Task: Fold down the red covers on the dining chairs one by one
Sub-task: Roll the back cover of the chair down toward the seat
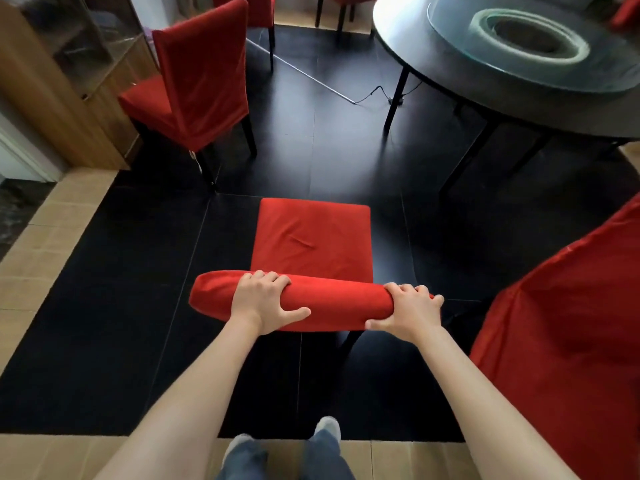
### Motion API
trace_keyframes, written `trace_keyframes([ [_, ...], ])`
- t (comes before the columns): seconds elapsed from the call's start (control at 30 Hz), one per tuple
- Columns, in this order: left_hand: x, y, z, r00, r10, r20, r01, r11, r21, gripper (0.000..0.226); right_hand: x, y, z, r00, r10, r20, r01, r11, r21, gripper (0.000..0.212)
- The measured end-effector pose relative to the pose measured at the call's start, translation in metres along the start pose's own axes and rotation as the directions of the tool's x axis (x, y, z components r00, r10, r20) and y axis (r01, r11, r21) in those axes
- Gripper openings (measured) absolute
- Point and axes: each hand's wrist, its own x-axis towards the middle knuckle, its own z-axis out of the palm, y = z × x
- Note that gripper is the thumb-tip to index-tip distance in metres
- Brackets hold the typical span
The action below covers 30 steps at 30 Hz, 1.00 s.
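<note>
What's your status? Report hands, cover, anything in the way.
Both hands gripping the chair's top edge: left hand, right hand. Red cover on the backrest, not yet folded down. Second covered chair close on the right.

We count two bare hands: the left grip (262, 299) and the right grip (412, 315), both on one chair back. We count at least four dining chairs in red fabric covers: the near chair (311, 247) under the hands, a second chair (197, 81) at the left, a third chair (568, 341) cut off at the right edge, and a fourth chair (259, 8) partly seen at the top. More red shows at the top, too cropped to count. We see one round dark worktop (450, 84), bearing one round glass turntable (530, 39), and one wooden glass-fronted cabinet (65, 64).
</note>
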Motion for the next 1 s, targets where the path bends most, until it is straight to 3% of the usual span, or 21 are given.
trace_keyframes([
  [0.4,-0.017,-0.028,0.0,0.97,0.244,-0.002,-0.244,0.97,-0.006,0.09,-0.067,-0.035,0.038,0.974,0.224,-0.021,-0.223,0.974,0.04,0.105],
  [0.83,-0.003,-0.038,0.002,0.94,0.339,-0.045,-0.34,0.94,-0.013,0.088,-0.073,-0.058,0.031,0.94,0.339,0.045,-0.341,0.939,0.051,0.104],
  [1.0,0.022,-0.045,-0.001,0.934,0.355,-0.039,-0.355,0.935,0.004,0.09,-0.056,-0.064,0.028,0.928,0.371,-0.01,-0.369,0.924,0.097,0.101],
])
